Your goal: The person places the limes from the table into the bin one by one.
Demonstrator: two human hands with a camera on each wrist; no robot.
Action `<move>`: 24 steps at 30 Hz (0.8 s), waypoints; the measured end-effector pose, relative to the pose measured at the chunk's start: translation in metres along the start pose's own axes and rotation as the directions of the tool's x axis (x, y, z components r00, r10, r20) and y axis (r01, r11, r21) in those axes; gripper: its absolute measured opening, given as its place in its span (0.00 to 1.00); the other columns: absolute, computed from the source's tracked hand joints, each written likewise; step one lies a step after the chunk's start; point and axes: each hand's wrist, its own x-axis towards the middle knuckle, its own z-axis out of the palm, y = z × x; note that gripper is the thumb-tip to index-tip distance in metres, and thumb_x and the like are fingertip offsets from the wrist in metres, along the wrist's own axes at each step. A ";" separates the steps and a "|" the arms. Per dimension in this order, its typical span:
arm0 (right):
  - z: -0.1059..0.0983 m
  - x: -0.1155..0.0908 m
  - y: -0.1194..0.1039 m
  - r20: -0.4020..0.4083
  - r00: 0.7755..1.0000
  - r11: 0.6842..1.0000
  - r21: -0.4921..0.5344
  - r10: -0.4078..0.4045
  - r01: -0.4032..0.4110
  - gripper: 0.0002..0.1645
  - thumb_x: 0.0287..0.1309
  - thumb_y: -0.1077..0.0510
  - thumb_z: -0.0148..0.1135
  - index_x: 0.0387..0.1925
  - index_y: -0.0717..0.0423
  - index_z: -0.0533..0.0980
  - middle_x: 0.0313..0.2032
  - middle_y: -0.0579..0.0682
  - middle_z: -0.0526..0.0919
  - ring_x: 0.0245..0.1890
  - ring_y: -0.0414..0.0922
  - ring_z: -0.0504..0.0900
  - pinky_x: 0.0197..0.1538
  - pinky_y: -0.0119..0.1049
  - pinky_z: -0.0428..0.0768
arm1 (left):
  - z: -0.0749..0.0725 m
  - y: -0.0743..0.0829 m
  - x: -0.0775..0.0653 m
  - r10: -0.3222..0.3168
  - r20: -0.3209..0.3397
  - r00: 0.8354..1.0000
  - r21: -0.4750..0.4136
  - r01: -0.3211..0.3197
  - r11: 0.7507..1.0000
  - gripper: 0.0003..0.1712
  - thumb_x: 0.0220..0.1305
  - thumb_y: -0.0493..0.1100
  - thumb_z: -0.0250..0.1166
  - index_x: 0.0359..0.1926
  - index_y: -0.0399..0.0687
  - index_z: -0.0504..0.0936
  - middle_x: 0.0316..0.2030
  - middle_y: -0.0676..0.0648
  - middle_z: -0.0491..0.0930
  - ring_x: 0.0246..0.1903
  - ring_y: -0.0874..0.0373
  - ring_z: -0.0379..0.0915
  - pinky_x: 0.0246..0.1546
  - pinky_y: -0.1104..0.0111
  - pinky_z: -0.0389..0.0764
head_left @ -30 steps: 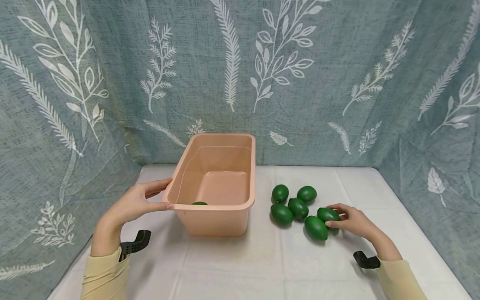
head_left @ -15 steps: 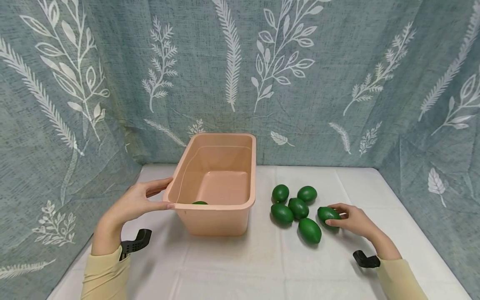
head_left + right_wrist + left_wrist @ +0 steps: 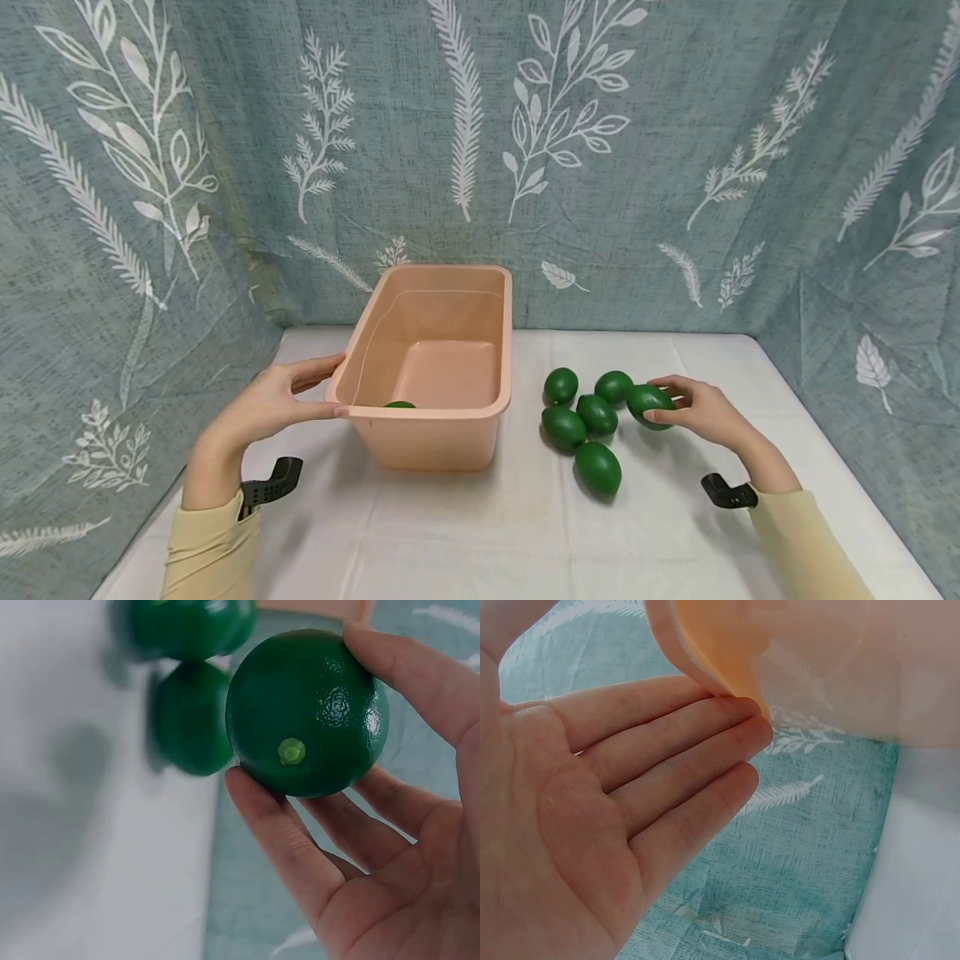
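My right hand [image 3: 705,410] pinches a dark green lime [image 3: 648,405] between thumb and fingertips, held over the table. In the right wrist view this lime [image 3: 300,712] shows a pale green stem spot. My left hand [image 3: 262,407] touches the near left corner of a peach plastic bin [image 3: 431,442], thumb at the front rim and fingers along the left side. Those fingers [image 3: 682,750] look straight in the left wrist view. Inside the bin, the top of a green thing [image 3: 400,405] shows over the front rim; the rest of it is hidden.
Several limes [image 3: 564,428] lie in a loose cluster right of the bin. A single lime [image 3: 597,468] lies a little nearer than the others. White cloth [image 3: 480,542] covers the table, and a blue-green leaf-print curtain [image 3: 390,167] hangs behind.
My right hand has raised its lime off the table, up and slightly left. One loose lime has rolled left and nearer, away from that hand. My left hand and the bin stay put.
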 end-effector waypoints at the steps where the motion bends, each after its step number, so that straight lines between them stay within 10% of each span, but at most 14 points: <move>1: -0.002 0.003 -0.005 0.000 1.000 1.000 0.000 -0.014 0.014 0.40 0.51 0.37 0.67 0.61 0.53 0.71 0.55 0.63 0.76 0.50 0.56 0.80 0.44 0.46 0.82 | 0.000 0.000 0.000 0.001 -0.001 1.000 0.002 -0.001 1.000 0.43 0.54 0.55 0.71 0.68 0.47 0.66 0.66 0.45 0.68 0.66 0.40 0.60 0.63 0.48 0.67; 24: -0.035 0.070 -0.130 0.056 0.973 0.972 -0.051 -0.224 0.227 0.38 0.51 0.39 0.68 0.61 0.47 0.71 0.54 0.56 0.79 0.54 0.54 0.78 0.53 0.52 0.79 | 0.000 0.000 0.001 0.004 0.003 1.000 0.007 -0.004 1.000 0.43 0.54 0.55 0.71 0.68 0.47 0.66 0.65 0.44 0.68 0.66 0.39 0.60 0.62 0.47 0.67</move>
